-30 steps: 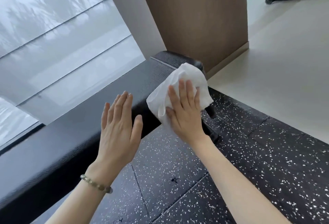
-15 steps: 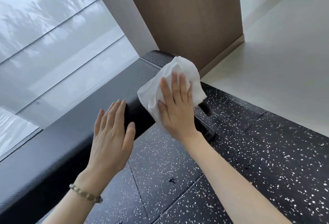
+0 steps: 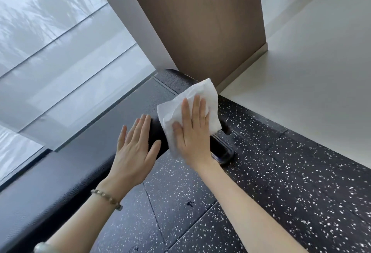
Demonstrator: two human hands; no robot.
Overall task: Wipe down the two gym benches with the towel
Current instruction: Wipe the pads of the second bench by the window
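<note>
Right hand (image 3: 192, 134) flat, fingers straight and nearly together, pressing the towel (image 3: 200, 94) onto the bench (image 3: 66, 172) pad's side edge. Left hand (image 3: 134, 150) flat just beside it, fingers slightly fanned, holding nothing. Towel is pinned, not gripped, with loose cloth beyond the fingertips and beside the thumb; likely risk is that a stroke bunches it or slides it from under the palm toward the speckled floor (image 3: 281, 192).
</note>
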